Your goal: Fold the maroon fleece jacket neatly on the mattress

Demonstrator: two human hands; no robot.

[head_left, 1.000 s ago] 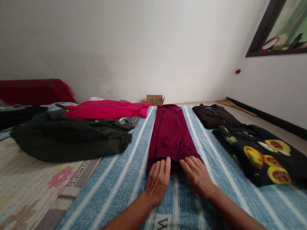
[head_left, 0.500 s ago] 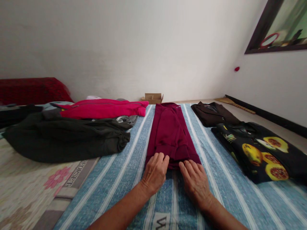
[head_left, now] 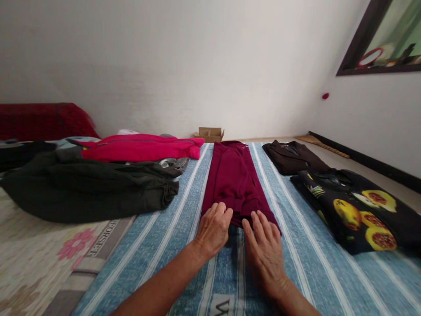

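left hand (head_left: 213, 228): fingers curled, grasping near hem of maroon garment (head_left: 232, 177) | right hand (head_left: 265, 251): fingers flat, released, touching hem, lower centre

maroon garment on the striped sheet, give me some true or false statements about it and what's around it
1. Both hands, left hand and right hand, are at the near end of the maroon garment. True.
2. The maroon garment is spread out wide. False: it is folded into a long narrow strip.
3. A fruit-print garment lies to the right. True.
4. The pink garment lies under the dark grey one. False: it lies beyond the grey one, partly resting on it.
5. The cardboard box sits on the striped sheet. False: beyond it, by the wall.
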